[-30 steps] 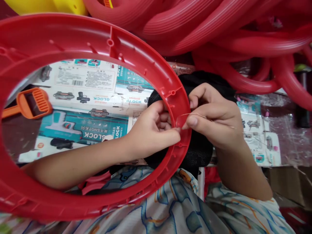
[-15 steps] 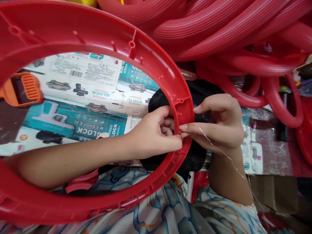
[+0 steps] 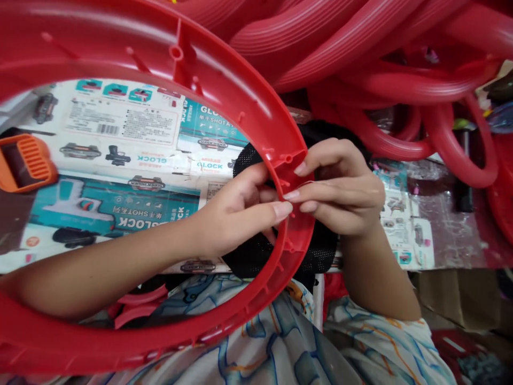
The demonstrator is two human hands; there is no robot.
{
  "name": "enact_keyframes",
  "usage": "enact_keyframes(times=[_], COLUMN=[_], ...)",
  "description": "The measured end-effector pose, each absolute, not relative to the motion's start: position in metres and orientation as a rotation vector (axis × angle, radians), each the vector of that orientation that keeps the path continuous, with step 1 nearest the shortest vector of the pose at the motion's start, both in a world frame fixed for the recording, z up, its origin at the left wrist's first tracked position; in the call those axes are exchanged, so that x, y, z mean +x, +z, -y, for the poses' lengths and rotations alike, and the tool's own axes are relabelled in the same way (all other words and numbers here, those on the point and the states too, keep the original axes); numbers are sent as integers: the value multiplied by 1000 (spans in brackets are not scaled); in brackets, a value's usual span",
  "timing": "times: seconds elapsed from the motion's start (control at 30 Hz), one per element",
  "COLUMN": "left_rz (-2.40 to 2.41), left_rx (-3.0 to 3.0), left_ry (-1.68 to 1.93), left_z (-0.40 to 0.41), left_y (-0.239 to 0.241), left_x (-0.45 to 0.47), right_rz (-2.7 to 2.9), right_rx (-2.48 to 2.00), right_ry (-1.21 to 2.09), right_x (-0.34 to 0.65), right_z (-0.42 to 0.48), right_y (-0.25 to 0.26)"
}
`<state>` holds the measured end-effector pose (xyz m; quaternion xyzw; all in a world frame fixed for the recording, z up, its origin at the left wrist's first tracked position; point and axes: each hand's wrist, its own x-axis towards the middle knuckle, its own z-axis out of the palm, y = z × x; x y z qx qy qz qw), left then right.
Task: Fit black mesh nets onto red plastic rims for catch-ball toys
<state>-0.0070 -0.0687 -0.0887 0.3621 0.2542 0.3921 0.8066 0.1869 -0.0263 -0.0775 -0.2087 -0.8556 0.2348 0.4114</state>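
Two bare forearms rise from a lap covered in blue-and-white patterned cloth point(image 3: 280, 342), and a large red ring point(image 3: 120, 342) lies tilted over them, its ribbed inner side facing the camera. The left hand point(image 3: 236, 214) reaches through the ring's opening to the right-hand rim. Its grip is closed there, fingers curled behind the rim and thumb stretched across the front edge. The right hand point(image 3: 344, 192) meets it from outside the ring, fingertips almost touching the left thumb. Its grip is pressed together at the rim, pinching a fine pale thread point(image 3: 310, 183) that shows only faintly over the forefinger. A piece of black mesh point(image 3: 320, 256) sits behind the rim at this spot, showing on both sides of it and under both hands.

Beyond the hands, flattened printed toy boxes point(image 3: 120, 203) in teal and white cover the worktop, seen through the ring's opening. An orange plastic part point(image 3: 24, 163) lies on them at the left edge. Farthest off, a pile of red hoops point(image 3: 360, 59) fills the top and right of the view.
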Motion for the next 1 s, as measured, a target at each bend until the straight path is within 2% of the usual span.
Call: enact_keyframes(times=[0.3, 0.57, 0.73, 0.9, 1.0], left_rz=[-768, -933, -931, -952, -939], left_rx=[974, 992, 982, 968, 940], left_ry=[844, 891, 878, 883, 889], left_z=[64, 61, 55, 50, 49], left_y=[-91, -96, -95, -94, -90], left_x=[-4, -2, -3, -3, -2], right_rz=[2046, 2040, 2337, 2502, 2565], right_rx=[-585, -863, -688, -552, -490], right_ry=[744, 622, 471, 585, 436], right_x=[176, 179, 189, 189, 189], right_z=[27, 31, 36, 37, 34], right_y=[-83, -73, -58, -56, -60])
